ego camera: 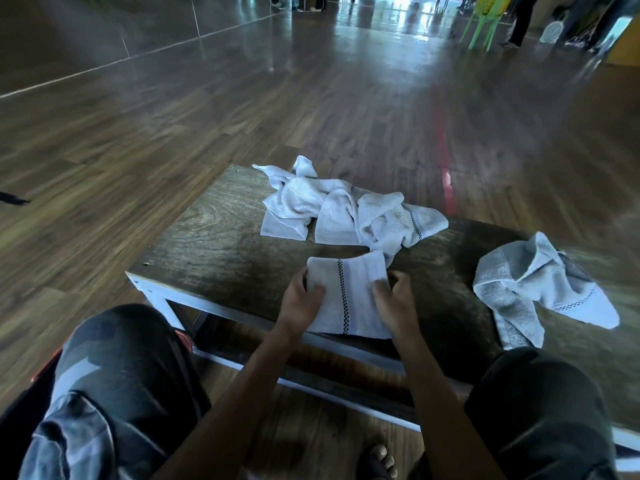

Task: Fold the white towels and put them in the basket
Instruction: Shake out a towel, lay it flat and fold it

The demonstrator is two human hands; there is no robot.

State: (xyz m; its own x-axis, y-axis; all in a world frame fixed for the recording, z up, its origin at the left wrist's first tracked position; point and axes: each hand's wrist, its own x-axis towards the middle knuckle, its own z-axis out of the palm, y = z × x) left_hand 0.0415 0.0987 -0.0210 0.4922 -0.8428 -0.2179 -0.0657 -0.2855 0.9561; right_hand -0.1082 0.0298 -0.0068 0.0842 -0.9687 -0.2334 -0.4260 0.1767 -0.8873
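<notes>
Where the low wooden table (214, 237) meets its near edge, a folded white towel (349, 299) lies flat, its checked stripe running front to back. The left hand (299, 301) grips its left side, fingers curled over the cloth; the right hand (393, 299) pinches the right side. Behind it sits a heap of crumpled towels (346, 209), and another rumpled towel (540, 289) lies off to the right.

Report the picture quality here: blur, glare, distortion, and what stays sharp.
Head view: sharpest on the half-folded towel gripped by the left hand and right hand; the towel pile behind is fairly crisp; the lone towel at right and the wooden floor smear toward the edges; bright glare whitens the far floor; the wide-angle lens stretches the table corners.
</notes>
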